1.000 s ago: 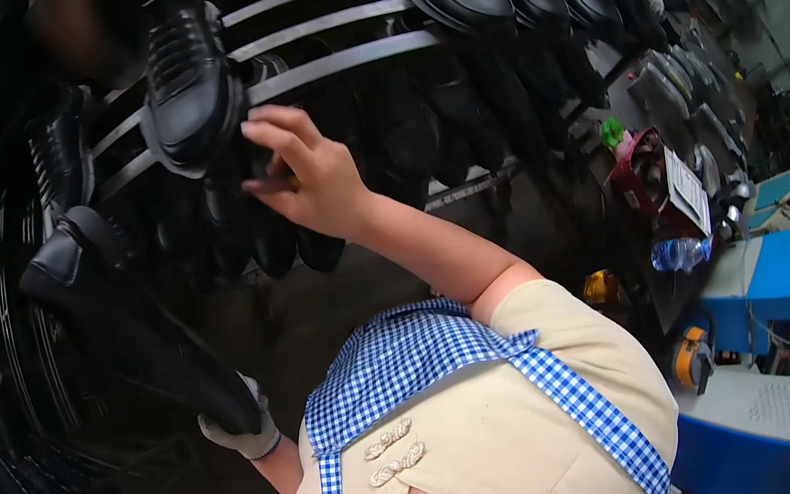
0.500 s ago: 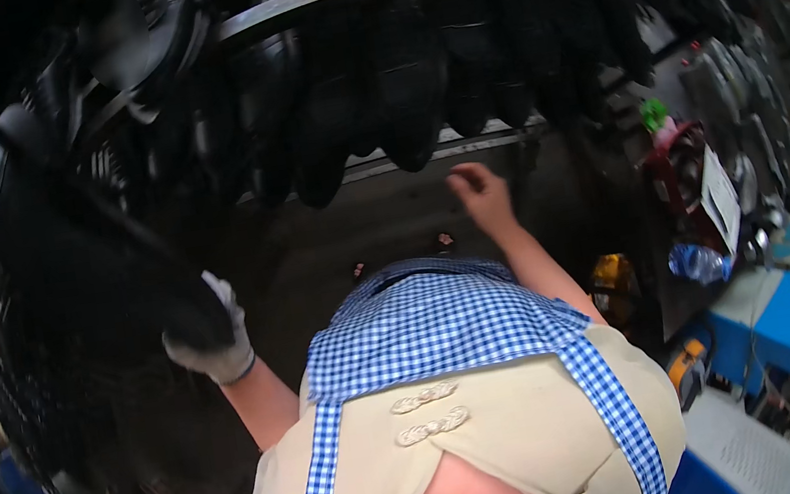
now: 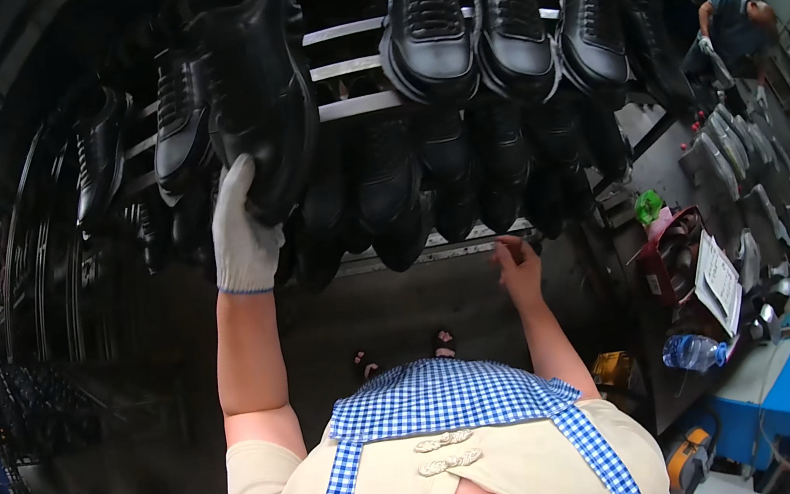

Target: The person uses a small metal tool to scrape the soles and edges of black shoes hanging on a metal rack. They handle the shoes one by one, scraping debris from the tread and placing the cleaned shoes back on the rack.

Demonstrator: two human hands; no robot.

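Observation:
My left hand (image 3: 246, 229), in a white knit glove, is closed on the toe end of a black lace-up shoe (image 3: 264, 88) at the upper left. That shoe is raised in front of the upper row of a metal shoe rack (image 3: 360, 105). Similar black shoes, such as one laced shoe (image 3: 431, 35), stand on the rack with their toes toward me. Below them hangs a darker row of black shoes (image 3: 392, 192). My bare right hand (image 3: 520, 273) is just under this lower row, fingers loosely bent and apart, with nothing visible in it.
To the right are a dark red bin (image 3: 657, 276) with a white sheet on it, a clear blue-tinted bottle (image 3: 695, 351) and a blue-and-white machine (image 3: 788, 384). Another person (image 3: 735, 22) stands at the far right. More racks line the left side.
My left hand has carried the shoe from low on the left up and forward to the upper rack row. The view has tilted up, showing more of the rack. My right hand stays near the lower row.

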